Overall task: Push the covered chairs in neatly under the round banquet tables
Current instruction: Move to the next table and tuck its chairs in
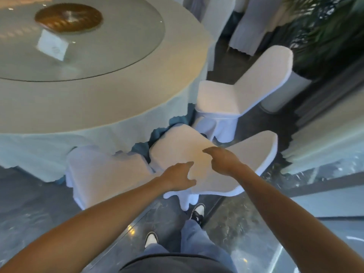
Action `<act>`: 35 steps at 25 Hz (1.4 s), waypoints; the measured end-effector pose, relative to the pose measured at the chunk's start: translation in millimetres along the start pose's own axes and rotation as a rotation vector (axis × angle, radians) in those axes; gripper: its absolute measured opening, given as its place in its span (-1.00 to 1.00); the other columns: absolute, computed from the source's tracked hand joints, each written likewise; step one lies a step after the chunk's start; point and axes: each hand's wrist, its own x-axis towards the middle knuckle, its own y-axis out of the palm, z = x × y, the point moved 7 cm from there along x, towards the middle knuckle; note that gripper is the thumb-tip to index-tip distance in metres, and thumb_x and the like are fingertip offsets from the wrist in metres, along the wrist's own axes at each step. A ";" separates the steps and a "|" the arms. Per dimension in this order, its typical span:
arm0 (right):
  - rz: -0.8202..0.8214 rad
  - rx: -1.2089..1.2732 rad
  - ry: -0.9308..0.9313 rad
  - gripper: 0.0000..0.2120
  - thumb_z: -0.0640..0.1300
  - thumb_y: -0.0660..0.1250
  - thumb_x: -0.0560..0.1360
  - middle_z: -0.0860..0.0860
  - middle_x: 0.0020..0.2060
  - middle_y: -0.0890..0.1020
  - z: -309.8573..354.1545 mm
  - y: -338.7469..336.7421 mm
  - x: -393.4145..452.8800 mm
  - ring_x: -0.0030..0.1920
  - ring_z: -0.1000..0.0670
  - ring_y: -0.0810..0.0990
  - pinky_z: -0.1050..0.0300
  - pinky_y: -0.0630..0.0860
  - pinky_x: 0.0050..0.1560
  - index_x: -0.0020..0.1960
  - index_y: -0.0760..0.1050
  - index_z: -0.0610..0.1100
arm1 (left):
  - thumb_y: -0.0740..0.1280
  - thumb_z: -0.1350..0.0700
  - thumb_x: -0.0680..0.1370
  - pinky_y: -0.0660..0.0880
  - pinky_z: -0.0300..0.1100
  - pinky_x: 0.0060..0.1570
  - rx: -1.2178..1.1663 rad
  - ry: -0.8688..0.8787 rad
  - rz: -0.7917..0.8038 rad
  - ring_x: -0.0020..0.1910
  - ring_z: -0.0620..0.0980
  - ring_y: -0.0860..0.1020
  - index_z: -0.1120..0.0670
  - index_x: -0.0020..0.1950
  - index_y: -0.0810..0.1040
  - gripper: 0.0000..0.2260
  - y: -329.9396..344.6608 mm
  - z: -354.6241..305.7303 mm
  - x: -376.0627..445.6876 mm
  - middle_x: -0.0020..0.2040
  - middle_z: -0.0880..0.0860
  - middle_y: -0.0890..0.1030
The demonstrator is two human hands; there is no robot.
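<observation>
A round banquet table (102, 103) under a pale cloth fills the upper left. Three white-covered chairs stand at its near right edge. The middle chair (177, 146) sits just below me, seat toward the table and backrest angled off to the right. My left hand (177, 177) lies at the near side of its seat with thumb and fingers apart. My right hand (223, 159) is over the crease between seat and backrest, fingers loosely extended, gripping nothing. The left chair (102, 172) has its front tucked against the tablecloth. The right chair (218, 99) stands clear of the table, turned at an angle.
A glass turntable (122, 48) with a brown centre disc (69, 17) and a white card (53, 46) sits on the table. More covered chairs (250, 26) stand behind. Plants (325, 36) and a white post base (283, 95) are at right. My feet (198, 212) are on glossy dark floor.
</observation>
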 end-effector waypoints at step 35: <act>-0.016 -0.411 -0.382 -0.86 -0.15 0.33 0.34 -0.02 -0.14 0.62 -127.1 -73.3 130.7 -0.10 -0.06 0.53 0.04 0.45 0.06 -0.10 0.55 -0.08 | 0.38 0.12 0.49 0.37 -0.17 -0.14 0.012 -0.097 -0.223 0.00 0.12 0.57 -0.04 0.54 0.22 -0.36 -18.9 -71.6 195.4 0.21 0.11 0.59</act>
